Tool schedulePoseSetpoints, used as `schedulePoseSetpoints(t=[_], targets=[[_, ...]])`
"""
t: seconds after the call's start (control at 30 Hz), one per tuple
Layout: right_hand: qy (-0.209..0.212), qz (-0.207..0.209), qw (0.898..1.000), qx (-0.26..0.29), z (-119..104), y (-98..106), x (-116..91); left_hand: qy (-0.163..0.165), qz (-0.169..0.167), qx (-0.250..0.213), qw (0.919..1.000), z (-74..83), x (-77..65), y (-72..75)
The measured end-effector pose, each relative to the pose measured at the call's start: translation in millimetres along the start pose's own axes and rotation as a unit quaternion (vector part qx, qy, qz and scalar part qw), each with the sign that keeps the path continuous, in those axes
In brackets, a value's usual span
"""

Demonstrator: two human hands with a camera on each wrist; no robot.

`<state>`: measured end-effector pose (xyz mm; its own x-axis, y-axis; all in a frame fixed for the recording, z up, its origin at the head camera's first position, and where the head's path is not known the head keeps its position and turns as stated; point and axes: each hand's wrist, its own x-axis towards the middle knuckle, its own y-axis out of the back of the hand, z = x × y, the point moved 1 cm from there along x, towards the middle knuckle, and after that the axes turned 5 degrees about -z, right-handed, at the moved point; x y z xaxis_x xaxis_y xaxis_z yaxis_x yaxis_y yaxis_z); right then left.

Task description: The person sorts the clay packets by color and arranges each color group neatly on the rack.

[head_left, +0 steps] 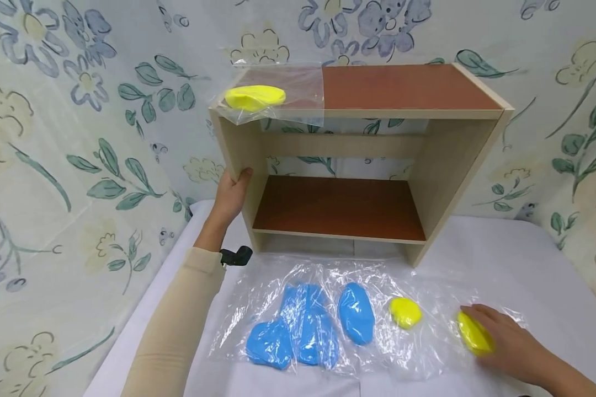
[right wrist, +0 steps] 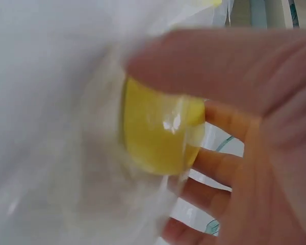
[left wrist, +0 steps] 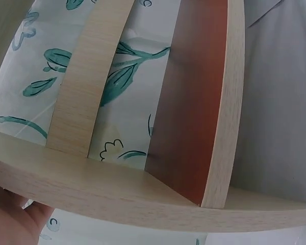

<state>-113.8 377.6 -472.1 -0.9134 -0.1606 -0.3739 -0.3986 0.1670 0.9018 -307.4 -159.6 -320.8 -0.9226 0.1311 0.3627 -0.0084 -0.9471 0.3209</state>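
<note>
Gripping: your left hand (head_left: pixel 232 193), a pale wood-finish, brown-shelved cabinet (head_left: pixel 340 207) by its side; your right hand (head_left: pixel 511 341), a yellow, rounded, plastic-bagged lump (head_left: pixel 474 333), probably light, soft, slippery: grasp across its flanks.

A wooden shelf (head_left: pixel 447 160) fills the centre of the frame, its open front leaving a way in above the lower brown board (head_left: pixel 338 207). A crossbar (head_left: pixel 345 145) spans the back, with gaps above and below. The left hand (head_left: pixel 233 190) and its forearm block the shelf's left side, while a bagged yellow piece (head_left: pixel 255 98) occupies the top's left corner, leaving room rightward. Plastic-wrapped blue pieces (head_left: pixel 356 314) obstruct bottom centre; the right hand (head_left: pixel 506 342) blocks lower right. White tabletop (head_left: pixel 506 253) offers passage right of the shelf; clearance behind appears tight, though poorly seen.
</note>
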Motion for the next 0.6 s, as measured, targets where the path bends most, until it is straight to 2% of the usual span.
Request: schedulePoseSetpoints(t=[0.07, 0.33, 0.47, 0.6], targets=[[-0.007, -0.007, 1.0, 0.003, 0.5, 1.0, 1.0, 0.001, 0.0, 0.001, 1.0, 0.1, -0.4, 0.5], [-0.004, 0.017, 1.0, 0.012, -4.6, -1.0, 8.7, 0.032, -0.008, 0.015, 0.9993, 5.5, -3.8, 1.6], [0.007, 0.036, 0.999, 0.001, -7.2, 1.6, 10.1, 0.023, -0.003, 0.024, 0.9995, -0.1, -0.6, 2.9], [0.009, 0.065, 0.998, -0.007, -8.2, 3.8, 6.4, 0.022, -0.001, 0.027, 0.9994, 1.5, -0.1, 1.1]])
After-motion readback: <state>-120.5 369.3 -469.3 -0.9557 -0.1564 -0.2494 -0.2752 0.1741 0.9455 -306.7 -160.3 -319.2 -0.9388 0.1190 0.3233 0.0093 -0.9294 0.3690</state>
